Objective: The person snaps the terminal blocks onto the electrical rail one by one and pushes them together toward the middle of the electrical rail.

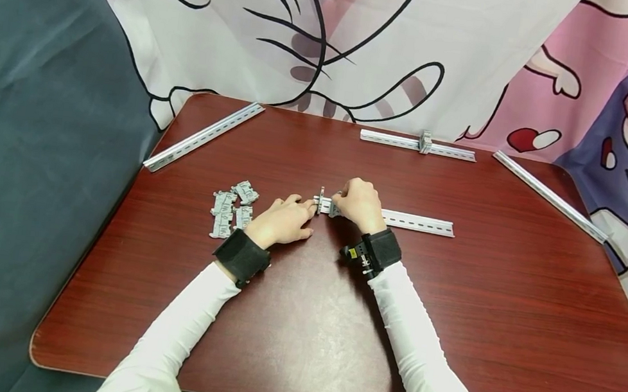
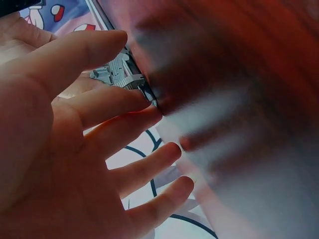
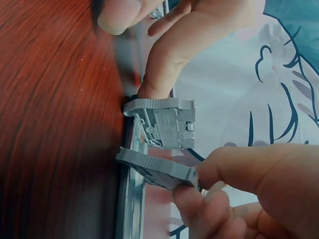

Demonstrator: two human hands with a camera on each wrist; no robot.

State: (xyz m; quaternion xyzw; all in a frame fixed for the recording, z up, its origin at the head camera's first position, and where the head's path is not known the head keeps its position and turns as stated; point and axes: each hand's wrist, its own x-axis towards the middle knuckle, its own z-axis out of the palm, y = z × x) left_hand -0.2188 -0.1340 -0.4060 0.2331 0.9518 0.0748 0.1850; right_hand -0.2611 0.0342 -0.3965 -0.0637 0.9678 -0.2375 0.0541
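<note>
A slotted metal DIN rail (image 1: 418, 223) lies across the middle of the table. One grey terminal block (image 3: 167, 122) stands on it near its left end. My right hand (image 1: 361, 204) pinches a second grey terminal block (image 3: 153, 167) between thumb and fingers. That block leans at a tilt over the rail, a small gap from the first; whether it is clipped on I cannot tell. My left hand (image 1: 283, 220) lies palm down with its fingers extended, fingertips at the rail's left end, beside the standing block. In the left wrist view, its fingers (image 2: 134, 119) are spread.
Several loose grey terminal blocks (image 1: 223, 213) lie left of my left hand. Another rail (image 1: 204, 136) slants at the back left, and one more (image 1: 549, 196) at the back right. A rail (image 1: 390, 139) at the back carries a grey block (image 1: 425, 143). Behind the table hangs a printed cloth (image 1: 481, 60).
</note>
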